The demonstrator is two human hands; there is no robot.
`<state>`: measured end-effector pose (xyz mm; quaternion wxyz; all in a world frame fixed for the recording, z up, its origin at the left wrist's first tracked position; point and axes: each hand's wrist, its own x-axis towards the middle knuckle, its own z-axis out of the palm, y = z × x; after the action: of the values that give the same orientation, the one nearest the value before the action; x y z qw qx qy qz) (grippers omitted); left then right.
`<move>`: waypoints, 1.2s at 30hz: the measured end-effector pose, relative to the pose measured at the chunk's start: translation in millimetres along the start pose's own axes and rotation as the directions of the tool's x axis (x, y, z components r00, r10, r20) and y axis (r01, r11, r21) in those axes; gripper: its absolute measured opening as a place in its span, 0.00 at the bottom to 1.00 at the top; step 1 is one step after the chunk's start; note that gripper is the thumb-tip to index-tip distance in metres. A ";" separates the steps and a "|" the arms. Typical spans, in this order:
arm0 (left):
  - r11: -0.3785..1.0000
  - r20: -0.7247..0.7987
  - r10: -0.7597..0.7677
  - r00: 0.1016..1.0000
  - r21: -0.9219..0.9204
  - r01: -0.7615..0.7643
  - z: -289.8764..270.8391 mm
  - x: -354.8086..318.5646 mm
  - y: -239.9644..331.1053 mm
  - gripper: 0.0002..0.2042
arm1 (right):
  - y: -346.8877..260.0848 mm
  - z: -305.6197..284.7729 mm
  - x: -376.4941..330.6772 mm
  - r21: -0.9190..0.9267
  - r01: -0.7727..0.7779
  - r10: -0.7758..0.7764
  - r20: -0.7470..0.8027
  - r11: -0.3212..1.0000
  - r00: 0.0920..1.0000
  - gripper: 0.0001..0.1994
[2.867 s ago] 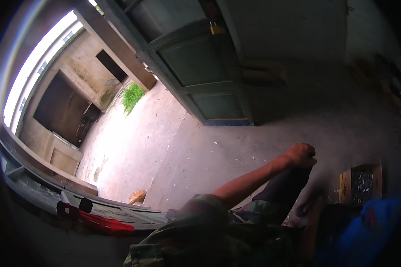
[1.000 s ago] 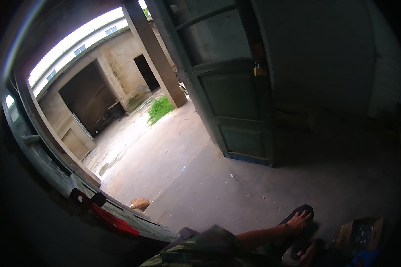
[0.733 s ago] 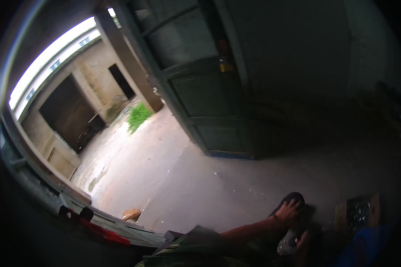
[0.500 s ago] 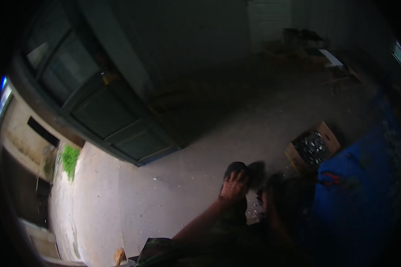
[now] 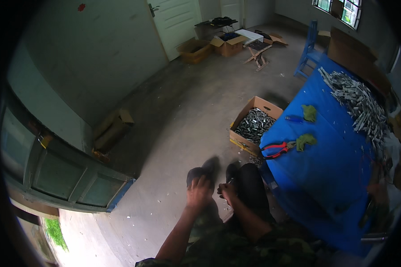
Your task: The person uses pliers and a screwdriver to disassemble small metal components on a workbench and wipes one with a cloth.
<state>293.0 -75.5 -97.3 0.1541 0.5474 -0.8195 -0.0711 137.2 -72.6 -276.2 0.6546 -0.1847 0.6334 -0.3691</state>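
My left hand (image 5: 199, 192) lies on my left knee, its fingers stretched out over the dark trouser leg. Between my knees hangs my right hand (image 5: 227, 192), with its fingers curled in. Something small may be in that hand, but I cannot make it out. To the right, red-and-black-handled pliers (image 5: 277, 149) lie on the blue-covered table (image 5: 318, 178), with a crumpled green cloth (image 5: 305, 142) at their jaws. Farther back on the cover are a blue-handled tool (image 5: 294, 119) and a second green cloth (image 5: 308, 113).
A cardboard box (image 5: 236, 124) full of small metal pieces stands on the floor against the table. Silvery strips (image 5: 356, 100) are heaped on the table's far side. A blue chair (image 5: 308, 53) stands beyond. Dark green door (image 5: 60, 175) at left; open cartons (image 5: 228, 46) by the far wall.
My view has swung to the right and brightened, so more of the table and far wall shows. My left hand is still on the knee; my right hand is now plainly visible.
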 end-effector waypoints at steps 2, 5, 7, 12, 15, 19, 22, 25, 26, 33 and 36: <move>1.000 0.015 -0.009 1.000 0.028 0.009 -8.7 -2.2 3.7 0.19 | 1.6 5.6 -1.7 0.045 0.005 -0.006 0.024 0.999 1.000 0.12; 0.994 0.043 -0.090 0.995 0.068 0.087 -26.4 0.7 8.1 0.19 | -9.5 14.3 -10.1 0.032 0.011 -0.013 0.042 0.999 0.999 0.13; 0.980 0.072 -0.187 0.980 0.082 0.181 -40.3 0.0 3.2 0.19 | -12.6 16.1 -14.0 0.040 0.052 -0.055 0.069 0.998 0.996 0.14; 0.989 0.038 -0.146 0.989 0.000 0.146 -23.9 -3.8 -12.6 0.20 | 17.3 14.8 23.3 0.004 0.194 -0.194 0.007 0.981 0.981 0.14; 0.988 0.075 -0.154 0.985 0.044 0.151 -15.2 -4.7 -4.5 0.20 | 15.8 25.7 11.7 -0.085 0.210 -0.209 0.021 0.974 0.978 0.13; 0.991 0.072 -0.134 0.988 0.020 0.133 -21.5 4.7 5.3 0.19 | 20.1 25.6 16.4 -0.086 0.177 -0.178 -0.004 0.981 0.984 0.14; 0.994 0.095 -0.097 0.991 -0.034 0.100 -19.4 5.8 0.6 0.18 | 17.1 22.3 18.9 -0.106 0.196 -0.196 0.013 0.975 0.981 0.15; 0.993 0.086 -0.096 0.992 -0.055 0.101 -12.0 4.7 -0.4 0.17 | 11.4 22.6 13.0 -0.115 0.199 -0.203 -0.019 0.973 0.979 0.15; 0.994 0.073 -0.094 0.993 -0.047 0.098 -10.7 3.6 -0.1 0.17 | 7.9 26.1 7.3 -0.109 0.190 -0.195 -0.038 0.976 0.980 0.15; 0.997 0.099 -0.069 0.993 -0.039 0.073 -3.6 14.8 15.8 0.17 | 19.6 18.3 22.2 -0.086 0.179 -0.187 -0.088 0.980 0.978 0.16; 0.997 0.100 -0.069 0.993 -0.033 0.073 0.7 14.0 13.6 0.17 | 7.1 19.6 15.6 -0.062 0.173 -0.178 -0.086 0.983 0.980 0.16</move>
<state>275.9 -83.1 -91.6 0.1207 0.5690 -0.8048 -0.1187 156.7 -83.5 -289.5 0.5846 -0.2406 0.6537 -0.4160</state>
